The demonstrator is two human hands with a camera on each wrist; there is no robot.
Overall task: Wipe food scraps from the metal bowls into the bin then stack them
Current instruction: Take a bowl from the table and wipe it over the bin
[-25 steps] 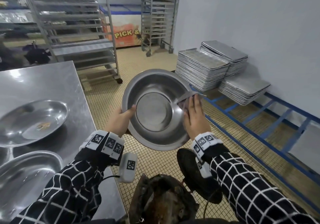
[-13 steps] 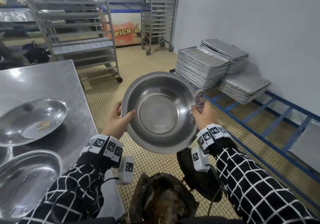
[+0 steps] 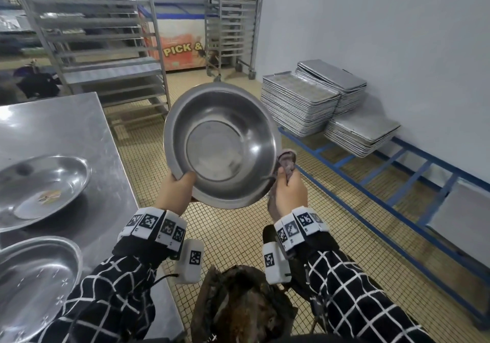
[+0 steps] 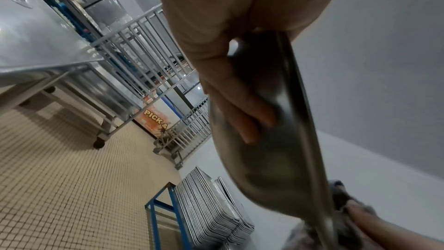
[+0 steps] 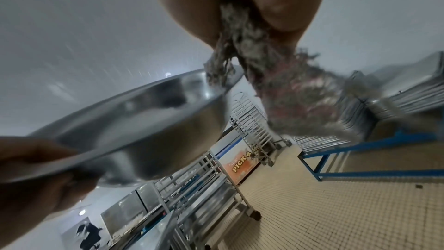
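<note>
Steel bowl: we hold the round, shiny metal bowl in mid-air, tilted so its hollow faces us; inside looks wiped, no scraps that we can make out.
Left grip: our left hand is clamped on the bowl's near-left rim, thumb inside, fingers spread on the outer wall.
Right grip: our right hand is closed round a bunched grey-pink cloth, just right of the bowl's rim and touching or nearly touching it.
Bin: the dark bin of brown scraps sits below both grips, close to our body.
Remaining bowls: two more wide metal bowls lie on the steel bench, left of the left grip; the farther one has scraps in it, the nearer one appears clean.
Risk, slip: one hand carries the tilted bowl; we judge a greasy rim could slide from it and drop.
Risk, mess: the cloth may shed crumbs onto the tiled floor if swung away from the bin.
</note>
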